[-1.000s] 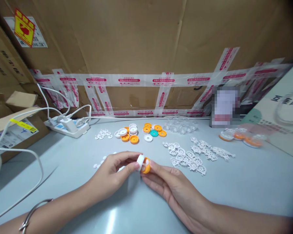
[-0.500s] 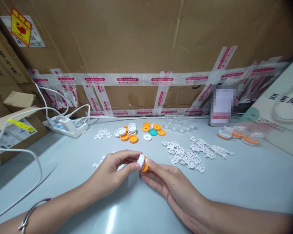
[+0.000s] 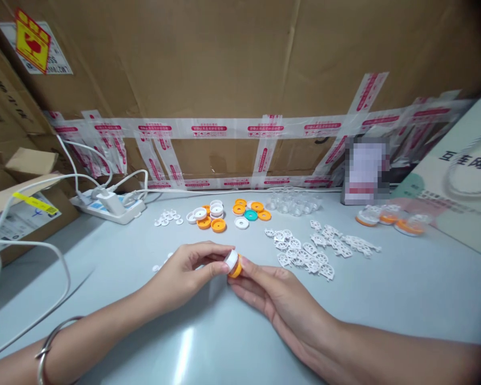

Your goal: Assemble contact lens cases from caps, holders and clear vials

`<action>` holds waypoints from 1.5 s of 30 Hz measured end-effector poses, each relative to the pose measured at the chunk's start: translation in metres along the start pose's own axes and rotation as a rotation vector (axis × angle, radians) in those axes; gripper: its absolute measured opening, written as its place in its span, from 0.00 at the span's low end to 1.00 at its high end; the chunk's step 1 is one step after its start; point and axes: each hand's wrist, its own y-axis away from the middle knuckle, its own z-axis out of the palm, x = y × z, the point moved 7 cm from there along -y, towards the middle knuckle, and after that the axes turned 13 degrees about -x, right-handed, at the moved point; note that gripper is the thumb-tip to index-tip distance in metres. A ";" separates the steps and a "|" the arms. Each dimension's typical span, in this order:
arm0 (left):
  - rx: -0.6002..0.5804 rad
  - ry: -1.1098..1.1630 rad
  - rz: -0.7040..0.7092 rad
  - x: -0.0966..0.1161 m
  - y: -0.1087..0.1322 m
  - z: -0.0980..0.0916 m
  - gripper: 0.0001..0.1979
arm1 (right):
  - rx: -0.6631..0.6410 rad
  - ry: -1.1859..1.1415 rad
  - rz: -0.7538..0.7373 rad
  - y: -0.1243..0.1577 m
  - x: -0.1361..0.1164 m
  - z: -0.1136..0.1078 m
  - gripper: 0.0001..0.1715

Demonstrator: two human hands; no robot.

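Between my two hands, above the table, a white ring-shaped plastic part (image 3: 231, 260) and an orange ring-shaped plastic part (image 3: 236, 269) sit face to face and tilted. My left hand (image 3: 194, 271) pinches the white part between thumb and fingers. On the other side, the thumb and fingers of my right hand (image 3: 266, 291) are closed on the orange part. Whether the two parts are fully joined I cannot tell. Small white pieces (image 3: 156, 268) lie just behind my left hand, partly hidden by it.
Orange and white rings (image 3: 218, 225), a teal ring (image 3: 250, 215) and clear caps (image 3: 296, 202) lie at the back. White spoked pieces (image 3: 304, 255) spread to the right, finished-looking orange-white units (image 3: 409, 226) beyond. A power strip (image 3: 116, 211) with cables stands left, before a large cardboard box (image 3: 224, 64).
The white and orange parts appear slightly closer together and turned a little. Both hands keep their hold almost in place; the view has shifted slightly.
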 end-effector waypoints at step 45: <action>-0.187 -0.298 0.174 0.168 0.026 -0.015 0.13 | -0.150 -0.341 -0.271 0.057 -0.054 0.091 0.08</action>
